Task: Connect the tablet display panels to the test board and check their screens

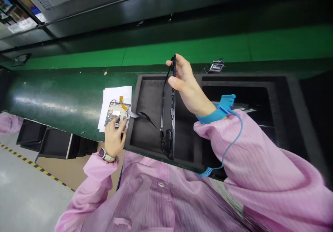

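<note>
My right hand (186,86) is closed on the upper end of a thin black device housing (172,110), held on edge over a black foam tray (134,114). Its thumb is on the near face and the fingers wrap behind. My left hand (113,136) has its fingers spread on a circuit board (117,112) with silver and pale patches, which lies on white paper (127,91). An orange flat cable (122,101) stands up from the board. From there a grey and black ribbon cable (137,114) runs right towards the housing.
A second tray section (239,82) on the right holds a dark glossy panel (234,94). A small metal-framed counter (216,66) sits behind it. A blue coiled cord (240,127) hangs from my right wristband. Black bins (56,143) stand below the bench edge at left.
</note>
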Demonstrator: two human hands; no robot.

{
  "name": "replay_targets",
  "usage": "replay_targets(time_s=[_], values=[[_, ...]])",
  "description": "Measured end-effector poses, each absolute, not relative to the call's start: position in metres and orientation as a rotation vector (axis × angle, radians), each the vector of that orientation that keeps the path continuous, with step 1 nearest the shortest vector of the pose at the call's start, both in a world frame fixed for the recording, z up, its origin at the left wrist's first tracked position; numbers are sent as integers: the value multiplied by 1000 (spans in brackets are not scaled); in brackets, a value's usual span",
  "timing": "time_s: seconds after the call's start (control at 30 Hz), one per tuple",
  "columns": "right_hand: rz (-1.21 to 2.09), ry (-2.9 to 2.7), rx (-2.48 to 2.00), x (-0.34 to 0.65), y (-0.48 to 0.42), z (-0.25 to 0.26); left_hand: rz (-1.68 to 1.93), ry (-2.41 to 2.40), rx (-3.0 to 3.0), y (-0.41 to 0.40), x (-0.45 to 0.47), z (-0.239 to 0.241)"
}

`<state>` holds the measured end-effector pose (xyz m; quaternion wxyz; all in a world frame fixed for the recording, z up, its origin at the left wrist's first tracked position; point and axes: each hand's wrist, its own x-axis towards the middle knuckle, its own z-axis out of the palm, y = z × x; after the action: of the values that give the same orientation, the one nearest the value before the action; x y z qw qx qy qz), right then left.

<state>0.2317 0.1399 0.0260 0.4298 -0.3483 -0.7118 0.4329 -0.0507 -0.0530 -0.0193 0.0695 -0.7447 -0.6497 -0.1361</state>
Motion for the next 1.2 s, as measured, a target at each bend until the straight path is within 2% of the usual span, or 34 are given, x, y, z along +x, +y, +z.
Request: replay_targets(time_s=[0.23, 0.3, 0.4, 0.5, 0.67, 0.83, 1.03, 1.13, 1.2], values=[[1061, -1678, -1242, 241, 115, 63, -337, -1895, -2312, -50, -55, -16], [1100, -1671, -1394, 256, 104, 81, -424, -1945, -2332, -46, -59, -13], [1217, -1655, -1539, 282, 95, 96, -750, -2010, -2326, -30, -66, -4], [1423, -1504, -1496, 296, 96, 89, -976, -1936, -2355, -2, -71, 4], [1602, -1373, -1473, 279, 103, 56, -995, -1839, -2583, 43, -71, 6], [1443, -1524, -1612, 264, 110, 34, -999, -1807, -2674, 60, -71, 8], [947, -1781, -1728, 244, 91, 47, -1006, -1781, -2805, 62, -71, 13], [752, -2102, -1496, 210, 81, 59, -952, -1800, -2817, 62, -70, 14], [867, -2300, -1215, 185, 80, 58, -913, -1820, -2811, 62, -69, 14]])
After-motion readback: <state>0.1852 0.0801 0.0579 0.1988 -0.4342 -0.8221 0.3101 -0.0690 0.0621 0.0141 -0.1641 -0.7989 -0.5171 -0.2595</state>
